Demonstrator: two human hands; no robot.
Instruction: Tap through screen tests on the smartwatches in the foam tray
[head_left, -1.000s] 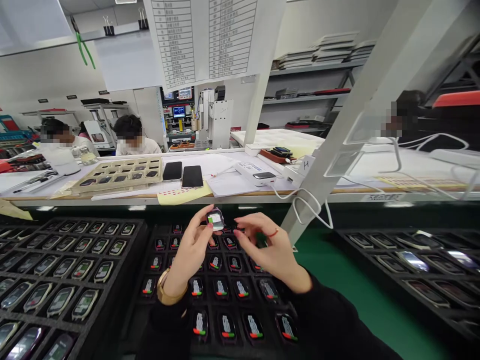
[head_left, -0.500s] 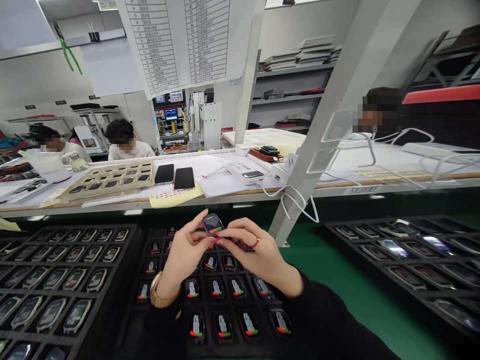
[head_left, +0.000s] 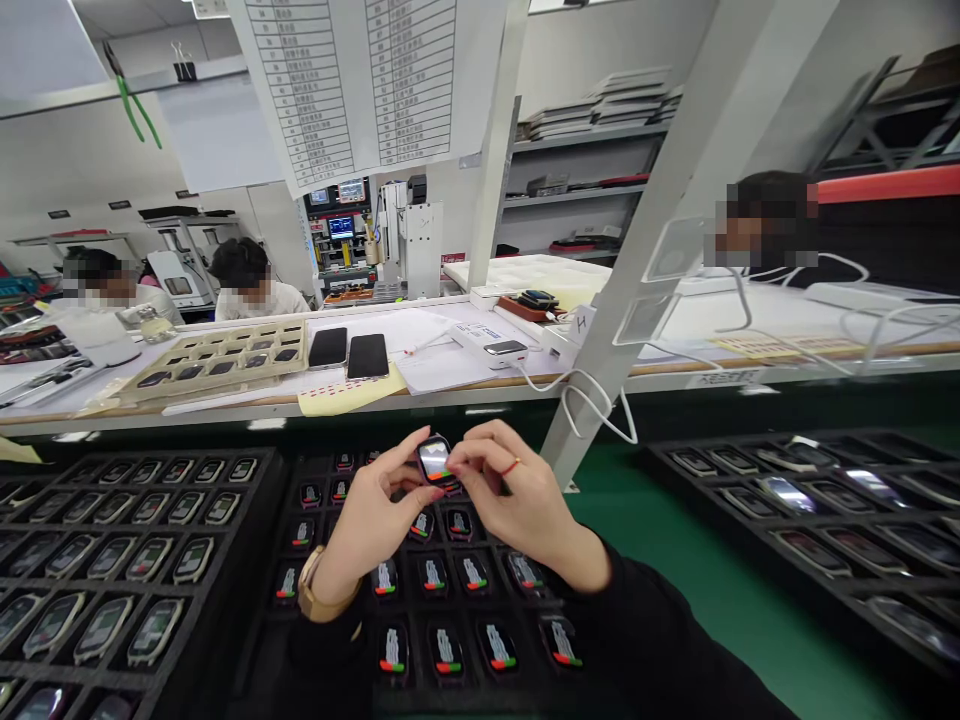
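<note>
Green surface (head_left: pixel 735 615) is showing at lower right, beside a black tray (head_left: pixel 420 612) that is holding rows of lit watches (head_left: pixel 448 650) at lower centre. Above it, near mid-frame, the left hand (head_left: pixel 371 515) is gripping a watch (head_left: pixel 433 456) between thumb and fingers, while the right hand (head_left: pixel 525 500) is bringing its narrowed fingertips against the screen's lower right; whether they are gripping, I cannot tell. Two other dark trays (head_left: pixel 217 600) are lying at lower left and lower right. Beyond, the counter (head_left: pixel 450 398) is carrying two phones (head_left: pixel 367 357) and a beige compartment tray (head_left: pixel 217 392). Two co-workers (head_left: pixel 251 295) are bowing their heads farther back at left.
</note>
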